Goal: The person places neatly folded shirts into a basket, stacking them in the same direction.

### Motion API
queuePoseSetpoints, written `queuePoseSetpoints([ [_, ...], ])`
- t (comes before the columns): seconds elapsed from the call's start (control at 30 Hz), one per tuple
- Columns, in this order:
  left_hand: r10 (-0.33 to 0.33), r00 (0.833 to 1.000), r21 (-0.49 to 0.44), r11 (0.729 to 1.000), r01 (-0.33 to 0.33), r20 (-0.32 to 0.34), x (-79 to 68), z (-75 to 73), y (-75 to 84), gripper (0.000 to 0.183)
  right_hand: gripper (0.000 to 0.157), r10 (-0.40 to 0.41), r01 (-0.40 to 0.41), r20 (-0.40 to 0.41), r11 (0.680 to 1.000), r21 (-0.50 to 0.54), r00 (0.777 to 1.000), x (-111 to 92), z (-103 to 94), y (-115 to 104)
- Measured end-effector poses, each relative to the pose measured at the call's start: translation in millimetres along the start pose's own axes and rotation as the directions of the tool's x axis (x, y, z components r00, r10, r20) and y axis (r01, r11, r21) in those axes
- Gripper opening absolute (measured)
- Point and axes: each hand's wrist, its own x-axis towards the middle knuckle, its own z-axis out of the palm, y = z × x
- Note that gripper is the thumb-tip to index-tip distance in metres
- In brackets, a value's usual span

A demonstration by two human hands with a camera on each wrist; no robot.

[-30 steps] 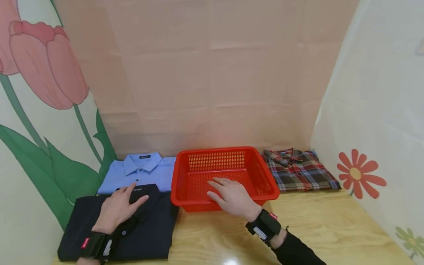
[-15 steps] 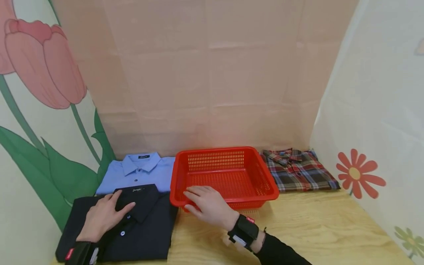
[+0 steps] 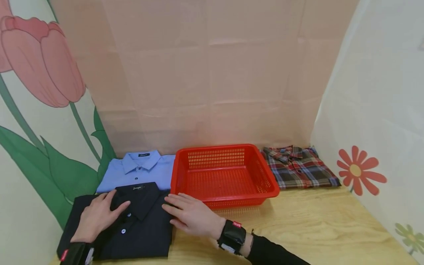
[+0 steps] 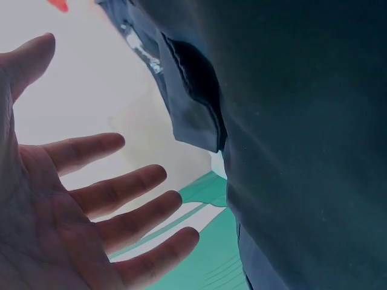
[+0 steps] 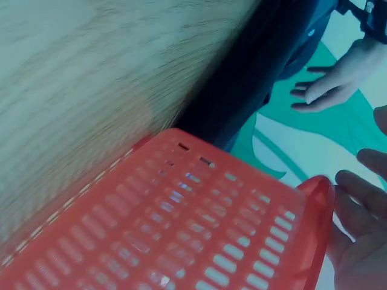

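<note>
A folded black collared shirt (image 3: pixel 145 235) lies at the front left of the table. Over its left part hovers my left hand (image 3: pixel 96 217), fingers spread; in the left wrist view the palm (image 4: pixel 54 235) faces the dark cloth with a gap between. My right hand (image 3: pixel 195 217) is held, fingers extended, between the shirt's right edge and the front left corner of a red plastic basket (image 3: pixel 228 203). In the right wrist view the fingers (image 5: pixel 363 193) are right by the basket's rim. Neither hand holds anything.
Behind the black shirt lies a folded light blue shirt (image 3: pixel 110 176). To the right of the basket is a folded plaid shirt (image 3: pixel 301 171). The wooden table (image 3: pixel 308 224) ends at a beige backdrop (image 3: pixel 212 73) and flowered side panels.
My right hand has moved left and slightly down, from over the basket to beside the black shirt. My left hand has shifted left and a little down over the shirt.
</note>
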Motion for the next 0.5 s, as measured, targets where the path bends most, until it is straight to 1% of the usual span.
queuePoseSetpoints([
  [0.07,-0.001,1.000,-0.002,1.000,0.001,-0.002,-1.1,-0.3,-0.5,0.094,0.048,-0.018,0.018,0.010,1.000,0.020,1.000,3.0,0.6,-4.0],
  [0.2,0.016,0.999,-0.006,1.000,-0.016,-0.041,-4.0,2.4,-4.7,0.088,0.045,-0.087,0.086,0.023,0.995,0.046,0.996,5.9,5.1,-12.2],
  [0.27,0.027,0.998,-0.009,1.000,-0.027,-0.058,-4.5,4.9,-8.9,0.084,0.043,-0.121,0.116,0.050,0.990,0.081,0.991,5.4,7.5,-15.0],
  [0.33,0.028,0.998,-0.017,0.999,-0.029,-0.059,-4.3,6.3,-13.1,0.081,0.040,-0.149,0.139,0.083,0.983,0.123,0.985,4.2,9.6,-16.9],
  [0.4,0.023,0.999,-0.024,0.999,-0.024,-0.048,-3.7,7.0,-17.5,0.081,0.038,-0.162,0.143,0.112,0.977,0.159,0.980,2.3,11.3,-17.9],
  [0.5,0.018,0.999,-0.028,0.999,-0.019,-0.036,-2.7,6.2,-23.6,0.080,0.034,-0.145,0.114,0.164,0.976,0.187,0.976,0.3,15.4,-17.9],
])
